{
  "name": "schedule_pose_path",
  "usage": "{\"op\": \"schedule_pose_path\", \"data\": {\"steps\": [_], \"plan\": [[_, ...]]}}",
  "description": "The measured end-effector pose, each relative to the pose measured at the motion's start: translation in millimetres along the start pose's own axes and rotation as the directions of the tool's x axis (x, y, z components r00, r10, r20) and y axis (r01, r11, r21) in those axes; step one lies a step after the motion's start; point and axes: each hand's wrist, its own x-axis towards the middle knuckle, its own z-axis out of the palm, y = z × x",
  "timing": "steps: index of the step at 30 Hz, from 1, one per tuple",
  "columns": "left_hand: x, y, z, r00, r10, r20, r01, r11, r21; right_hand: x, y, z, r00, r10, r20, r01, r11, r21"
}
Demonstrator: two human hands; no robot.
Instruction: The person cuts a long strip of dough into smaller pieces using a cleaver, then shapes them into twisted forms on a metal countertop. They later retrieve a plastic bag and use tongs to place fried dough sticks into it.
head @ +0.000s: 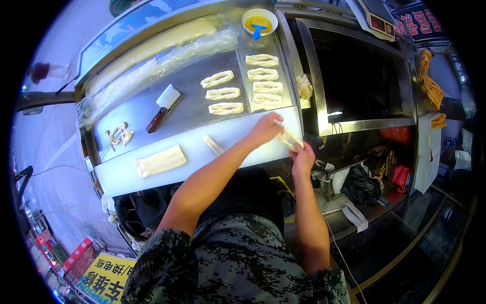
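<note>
Between my left hand (pixel 267 128) and my right hand (pixel 303 158), a loop of dough (pixel 289 139) is stretched above the right end of a white cutting board (pixel 121 178). The fingers of each hand pinch one end of it. On the board lie a flat slab of dough (pixel 161 161) and a short dough strip (pixel 213 145), partly behind my left forearm. Beyond the board, shaped dough loops rest in two columns, one on the steel worktop (pixel 226 108) and one on a metal tray (pixel 264 86). A cleaver with a wooden handle (pixel 157 119) lies left of them.
Twisted dough scraps (pixel 119 135) lie at the left. Plastic film covers long dough rolls (pixel 152 53) at the back. A bowl of yellow liquid (pixel 260 21) holds a blue-handled brush (pixel 257 32). At the right stands a dark, steel-framed vat (pixel 360 76), with fried dough (pixel 431 85) beyond it.
</note>
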Motion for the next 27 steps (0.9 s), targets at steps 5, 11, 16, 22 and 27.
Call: {"op": "schedule_pose_path", "data": {"steps": [5, 11, 16, 22, 27], "plan": [[11.4, 21.1, -16.2, 0.963, 0.203, -0.176, -0.093, 0.867, 0.490, 34.2, 5.3, -9.2, 0.984, -0.171, -0.048, 0.153, 0.956, -0.252], [-112.2, -13.7, -143.5, 0.897, 0.202, -0.394, 0.198, 0.612, 0.765, -4.6, 35.0, -32.4, 0.985, -0.116, 0.131, 0.151, 0.943, -0.297], [-144.7, -52.5, -157.5, 0.924, 0.121, -0.364, 0.188, 0.685, 0.704, -50.7, 59.0, 31.3, 0.868, -0.112, 0.484, 0.393, 0.751, -0.531], [-142.9, -31.7, -133.7, 0.985, -0.109, -0.137, 0.133, 0.974, 0.185, -73.1, 58.4, 89.5, 0.631, -0.033, 0.775, 0.633, 0.598, -0.491], [-148.9, -10.9, -125.6, 0.969, -0.218, 0.113, 0.244, 0.804, -0.543, -75.7, 43.7, 80.0, 0.604, 0.280, 0.746, -0.002, 0.937, -0.350]]}}
